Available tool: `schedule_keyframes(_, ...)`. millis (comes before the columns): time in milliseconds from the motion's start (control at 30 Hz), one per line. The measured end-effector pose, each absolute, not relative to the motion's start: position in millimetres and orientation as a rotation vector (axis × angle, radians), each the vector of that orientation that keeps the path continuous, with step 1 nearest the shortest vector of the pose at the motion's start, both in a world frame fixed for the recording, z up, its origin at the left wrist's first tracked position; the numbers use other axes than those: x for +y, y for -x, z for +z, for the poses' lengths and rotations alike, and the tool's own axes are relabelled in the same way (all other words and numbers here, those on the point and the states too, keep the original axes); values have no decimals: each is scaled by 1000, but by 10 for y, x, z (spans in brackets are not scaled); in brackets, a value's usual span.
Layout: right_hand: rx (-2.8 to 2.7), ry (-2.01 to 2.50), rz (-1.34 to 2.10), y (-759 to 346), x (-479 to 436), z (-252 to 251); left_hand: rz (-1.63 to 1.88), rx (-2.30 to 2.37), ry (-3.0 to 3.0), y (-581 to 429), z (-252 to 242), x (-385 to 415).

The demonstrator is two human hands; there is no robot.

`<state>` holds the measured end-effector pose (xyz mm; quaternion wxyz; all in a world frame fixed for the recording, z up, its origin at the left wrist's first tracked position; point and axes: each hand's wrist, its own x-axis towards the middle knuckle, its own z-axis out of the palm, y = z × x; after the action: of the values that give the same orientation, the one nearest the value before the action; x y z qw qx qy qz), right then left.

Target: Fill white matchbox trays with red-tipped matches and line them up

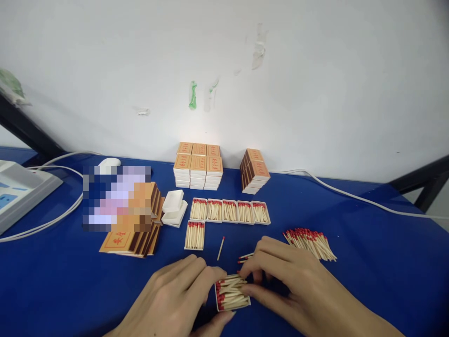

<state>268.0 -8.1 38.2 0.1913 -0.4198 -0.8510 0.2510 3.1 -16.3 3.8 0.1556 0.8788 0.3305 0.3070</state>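
In the head view, a white matchbox tray lies near the table's front edge, full of red-headed matches, some of them askew. My left hand grips this tray, index finger on its far edge and thumb on its near edge. At the tray's right side, my right hand has thumb and index fingertip close together on match ends. A few loose matches stick out beyond its fingers. One single match lies on the table farther off. Behind my right hand is a loose heap of matches.
Several filled trays form a row, with another filled tray in front. White empty trays and flattened matchbox sleeves lie left. Closed matchboxes and a smaller stack stand by the wall. A cable crosses right.
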Motion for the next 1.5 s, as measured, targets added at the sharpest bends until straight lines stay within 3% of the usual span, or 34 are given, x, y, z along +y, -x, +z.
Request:
schedule_keyframes(700,-2269,1169,852,-2592,-101,391,812,917,-2539,-14,20,-176)
schedule_keyframes(933,-2291,1375,614,-2755,3,323,863,924,-2592,-25,18,-166)
schedule_keyframes(1500,-2311,1392,491,-2746,59,197,845,924,-2666,-20,-18,-178)
